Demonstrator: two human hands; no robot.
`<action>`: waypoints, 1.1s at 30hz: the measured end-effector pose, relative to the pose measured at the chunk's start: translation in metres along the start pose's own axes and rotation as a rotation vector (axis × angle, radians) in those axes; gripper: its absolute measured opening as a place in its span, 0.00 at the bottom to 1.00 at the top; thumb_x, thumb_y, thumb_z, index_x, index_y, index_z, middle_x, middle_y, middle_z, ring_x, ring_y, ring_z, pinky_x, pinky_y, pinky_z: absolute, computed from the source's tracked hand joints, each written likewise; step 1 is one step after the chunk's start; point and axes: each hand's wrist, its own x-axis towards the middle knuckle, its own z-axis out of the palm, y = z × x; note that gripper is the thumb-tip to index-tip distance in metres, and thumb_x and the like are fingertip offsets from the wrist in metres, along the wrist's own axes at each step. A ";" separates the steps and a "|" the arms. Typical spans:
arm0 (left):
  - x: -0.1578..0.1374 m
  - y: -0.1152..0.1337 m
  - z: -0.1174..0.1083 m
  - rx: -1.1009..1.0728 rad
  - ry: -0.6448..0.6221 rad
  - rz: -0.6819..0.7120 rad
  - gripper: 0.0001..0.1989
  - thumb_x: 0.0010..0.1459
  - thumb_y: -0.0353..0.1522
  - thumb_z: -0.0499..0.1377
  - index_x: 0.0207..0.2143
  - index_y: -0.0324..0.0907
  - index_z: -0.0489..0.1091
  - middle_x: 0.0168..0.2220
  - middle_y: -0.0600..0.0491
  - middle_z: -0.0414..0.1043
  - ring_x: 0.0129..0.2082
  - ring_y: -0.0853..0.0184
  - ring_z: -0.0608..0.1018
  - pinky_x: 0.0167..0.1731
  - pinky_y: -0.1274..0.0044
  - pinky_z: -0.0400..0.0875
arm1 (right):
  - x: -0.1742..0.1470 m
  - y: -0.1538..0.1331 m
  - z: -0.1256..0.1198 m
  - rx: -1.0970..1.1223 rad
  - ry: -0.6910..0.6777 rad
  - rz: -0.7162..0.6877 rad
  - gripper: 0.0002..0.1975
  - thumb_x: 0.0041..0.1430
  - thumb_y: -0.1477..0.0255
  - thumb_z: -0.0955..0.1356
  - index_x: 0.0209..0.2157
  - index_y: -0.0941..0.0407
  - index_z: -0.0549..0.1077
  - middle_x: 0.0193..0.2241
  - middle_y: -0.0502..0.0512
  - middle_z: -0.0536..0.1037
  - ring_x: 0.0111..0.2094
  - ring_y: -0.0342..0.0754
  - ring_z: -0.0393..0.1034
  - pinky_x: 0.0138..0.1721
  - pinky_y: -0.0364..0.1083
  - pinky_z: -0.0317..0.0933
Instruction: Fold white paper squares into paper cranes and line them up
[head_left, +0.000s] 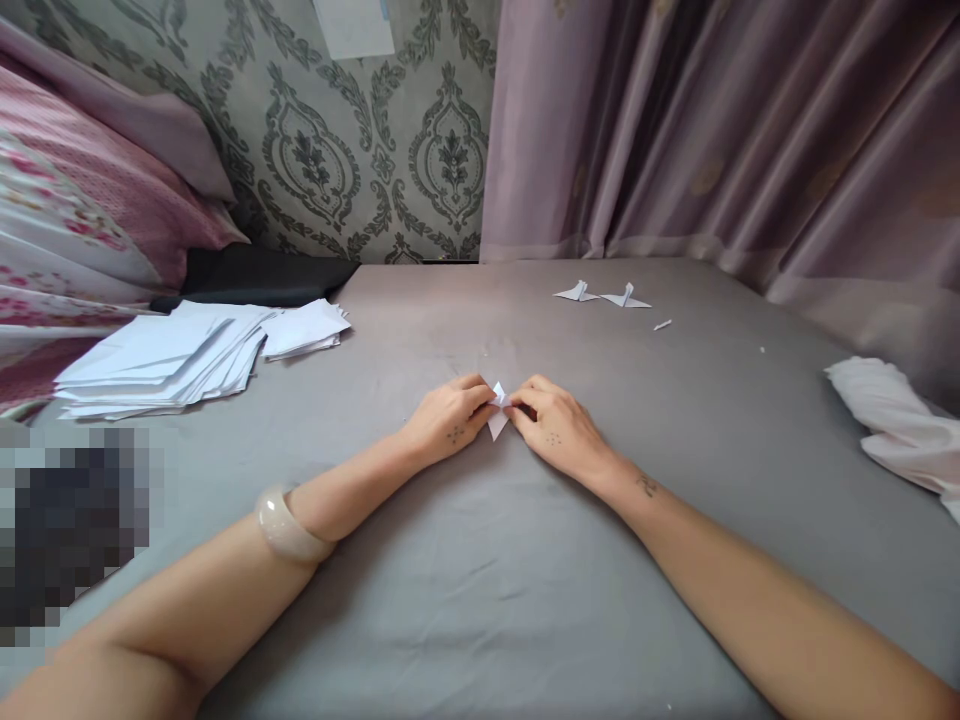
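Observation:
A small piece of folded white paper [499, 398] is held at the middle of the grey sheet, with a point up and a point down. My left hand [448, 418] pinches its left side between thumb and fingers. From the other side, my right hand [556, 422] pinches the right edge. The two hands are close together, with the paper between their fingertips. Parts of the paper under the fingers are hidden.
Two folded paper figures [627, 296] stand farther back, near a small paper scrap [662, 325]. Stacks of white paper [161, 350] lie at the left, by a black item [262, 278]. Crumpled white cloth [896, 420] is at the right. Purple curtains [637, 130] hang behind.

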 end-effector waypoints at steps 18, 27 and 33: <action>0.002 -0.001 -0.013 -0.517 0.093 -0.350 0.17 0.49 0.29 0.56 0.43 0.40 0.72 0.38 0.51 0.69 0.27 0.72 0.68 0.32 0.77 0.66 | 0.020 0.028 -0.003 0.717 0.130 0.368 0.18 0.46 0.77 0.64 0.41 0.57 0.74 0.40 0.54 0.76 0.33 0.42 0.68 0.37 0.43 0.61; 0.004 -0.001 -0.015 -0.598 0.197 -0.372 0.16 0.47 0.29 0.56 0.41 0.39 0.73 0.38 0.50 0.74 0.40 0.65 0.73 0.40 0.75 0.65 | 0.021 0.024 -0.003 0.865 0.161 0.406 0.15 0.42 0.76 0.64 0.36 0.57 0.75 0.36 0.54 0.77 0.35 0.43 0.69 0.37 0.43 0.61; 0.010 0.003 -0.002 -0.540 0.133 -0.279 0.15 0.48 0.37 0.64 0.36 0.38 0.72 0.34 0.51 0.73 0.34 0.69 0.72 0.36 0.77 0.66 | 0.020 0.023 0.001 0.795 0.097 0.248 0.09 0.45 0.74 0.65 0.31 0.56 0.73 0.32 0.51 0.77 0.33 0.43 0.69 0.38 0.44 0.61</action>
